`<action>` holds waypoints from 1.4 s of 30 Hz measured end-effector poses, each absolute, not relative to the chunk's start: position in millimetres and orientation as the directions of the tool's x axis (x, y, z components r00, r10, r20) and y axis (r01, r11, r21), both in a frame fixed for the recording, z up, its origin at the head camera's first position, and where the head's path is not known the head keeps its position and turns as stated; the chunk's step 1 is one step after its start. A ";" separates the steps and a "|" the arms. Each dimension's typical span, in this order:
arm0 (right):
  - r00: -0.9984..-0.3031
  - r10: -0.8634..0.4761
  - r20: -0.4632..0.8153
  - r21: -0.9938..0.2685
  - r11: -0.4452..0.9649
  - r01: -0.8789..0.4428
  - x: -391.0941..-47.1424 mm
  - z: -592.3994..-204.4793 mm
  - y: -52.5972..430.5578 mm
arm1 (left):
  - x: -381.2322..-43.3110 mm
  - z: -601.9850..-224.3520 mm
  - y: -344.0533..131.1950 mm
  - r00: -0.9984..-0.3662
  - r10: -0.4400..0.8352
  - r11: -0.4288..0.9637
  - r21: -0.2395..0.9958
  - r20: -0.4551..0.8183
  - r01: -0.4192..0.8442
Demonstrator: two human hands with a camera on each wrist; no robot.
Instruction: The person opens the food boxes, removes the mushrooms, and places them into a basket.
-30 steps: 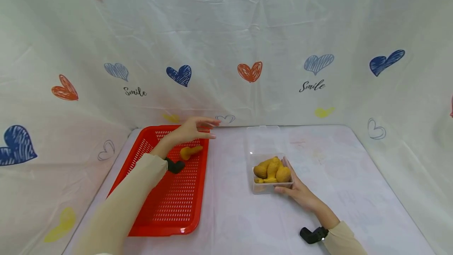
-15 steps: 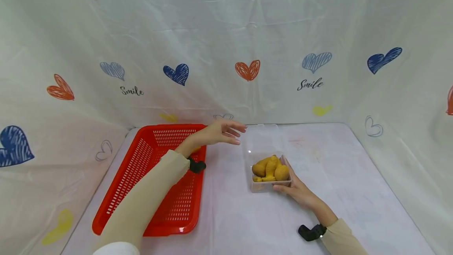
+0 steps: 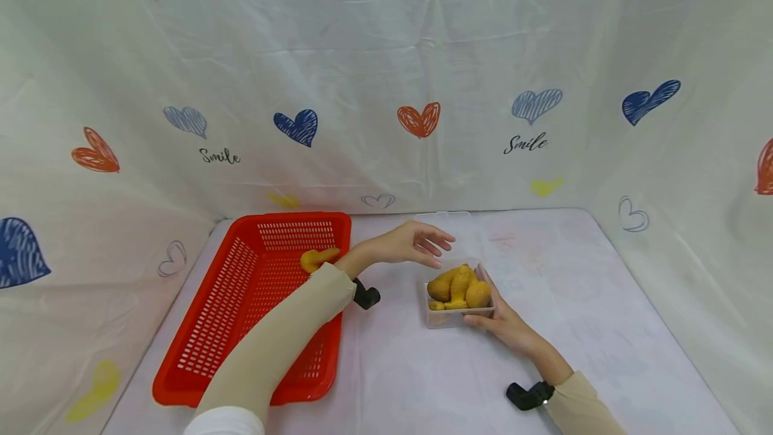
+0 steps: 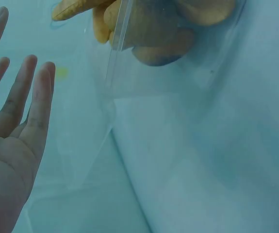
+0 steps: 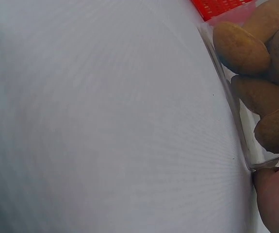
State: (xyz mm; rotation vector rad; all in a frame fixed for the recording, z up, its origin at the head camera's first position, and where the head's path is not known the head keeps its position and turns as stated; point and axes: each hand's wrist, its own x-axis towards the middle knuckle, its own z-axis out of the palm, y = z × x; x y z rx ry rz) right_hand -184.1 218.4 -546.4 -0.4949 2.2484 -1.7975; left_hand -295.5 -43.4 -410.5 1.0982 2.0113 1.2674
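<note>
My left hand (image 3: 407,242) hangs over the open lid (image 3: 460,227) of a clear plastic box (image 3: 445,319), its fingers loosely spread and nothing in them. In the left wrist view, that hand (image 4: 13,136) is apart from the box. Several yellow crookneck squashes (image 3: 461,287) are heaped inside the box. My right hand (image 3: 513,329) grips the box's right side, thumb along the near wall, other fingers partly hidden behind it. One more squash (image 3: 315,260) lies in the red plastic basket (image 3: 241,307), partly covered by my left forearm.
The basket takes up the left side of the white-covered table (image 3: 561,274), passing under my left sleeve (image 3: 278,337). A heart-printed curtain (image 3: 362,86) rises behind the table's far edge and along both sides.
My left hand has moved right from above the basket to behind the box, fingers loose throughout. The right hand keeps its hold on the box. The head view has shifted slightly.
</note>
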 end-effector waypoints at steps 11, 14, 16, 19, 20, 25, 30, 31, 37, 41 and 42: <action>-0.918 -0.395 0.029 -0.977 0.183 -0.109 -183.9 -545.9 219.3 | -287.4 -428.1 -17.4 -0.513 0.856 0.252 0.913 -0.056 0.322; -0.918 -0.396 0.025 -0.978 0.179 -0.104 -184.0 -546.5 219.5 | -285.1 -434.3 -12.7 -0.517 0.854 0.271 0.904 -0.067 0.330; -0.918 -0.395 0.025 -0.978 0.179 -0.103 -183.9 -547.1 219.5 | -282.7 -437.8 -10.5 -0.519 0.851 0.286 0.897 -0.077 0.336; -0.918 -0.395 0.027 -0.979 0.176 -0.104 -183.6 -547.8 219.7 | -278.9 -442.2 -7.8 -0.526 0.846 0.306 0.890 -0.091 0.338; -0.918 -0.396 0.029 -0.979 0.172 -0.106 -183.6 -548.0 219.8 | -277.9 -443.7 -7.0 -0.528 0.844 0.310 0.890 -0.095 0.335; -0.914 -0.403 0.042 -0.983 0.149 -0.111 -183.1 -548.3 220.3 | -275.1 -449.5 -4.1 -0.538 0.838 0.308 0.889 -0.086 0.338; -0.914 -0.402 0.045 -0.982 0.151 -0.114 -183.0 -547.4 220.6 | -273.2 -451.5 -2.8 -0.558 0.826 0.315 0.886 -0.080 0.339; -0.914 -0.403 0.043 -0.983 0.149 -0.112 -182.9 -547.2 220.6 | -272.8 -451.4 -2.7 -0.562 0.823 0.319 0.884 -0.080 0.341; -0.913 -0.407 0.030 -0.985 0.142 -0.096 -183.0 -546.4 220.2 | -273.3 -451.7 -2.2 -0.575 0.814 0.350 0.862 -0.086 0.367; -0.913 -0.406 0.030 -0.983 0.151 -0.100 -182.6 -545.9 219.7 | -274.3 -453.0 -3.0 -0.567 0.820 0.356 0.847 -0.081 0.394; -0.913 -0.406 0.032 -0.983 0.153 -0.102 -182.5 -545.8 219.6 | -274.5 -453.1 -3.2 -0.567 0.820 0.356 0.848 -0.082 0.392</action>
